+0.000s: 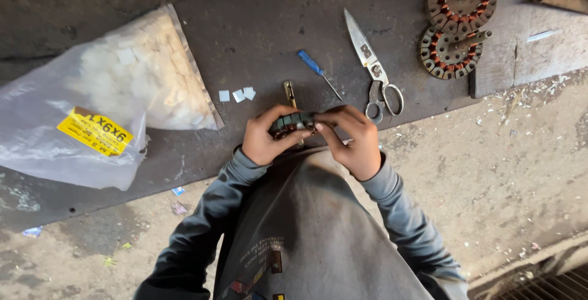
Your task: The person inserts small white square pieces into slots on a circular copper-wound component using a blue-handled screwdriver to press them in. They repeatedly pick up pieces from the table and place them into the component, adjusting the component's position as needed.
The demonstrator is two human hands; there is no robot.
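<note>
Stator ring (293,123), dark with copper windings, sits pinched between both hands just above the person's lap, at the near edge of a dark work board (257,36). The left hand (264,139) is curled around its left side, fingers closed on it; the right hand (354,140) grips the right side with the fingertips bent over the top. Most of the ring is hidden by the fingers, so its full shape is hard to make out. A brass-coloured tool (289,93) pokes out just behind the hands, its lower end covered by them.

Beyond lie a small blue-handled screwdriver (318,73) and a pair of scissors (373,67), blades shut and pointing away. Three small white squares (237,94) lie loose on the board, left of the brass tool. Further left, a large clear plastic bag (116,91) holds many more pale squares; a yellow rectangular label (95,131) with black print is stuck aslant on its near side. At the far right, three more wound stators (456,30) overlap in a row, the topmost cut off by the frame edge.

The board rests on a dusty concrete floor (508,171), scattered with small scraps and bits of paper. A metal grate (545,281) shows at the lower right corner, only partly in view.
</note>
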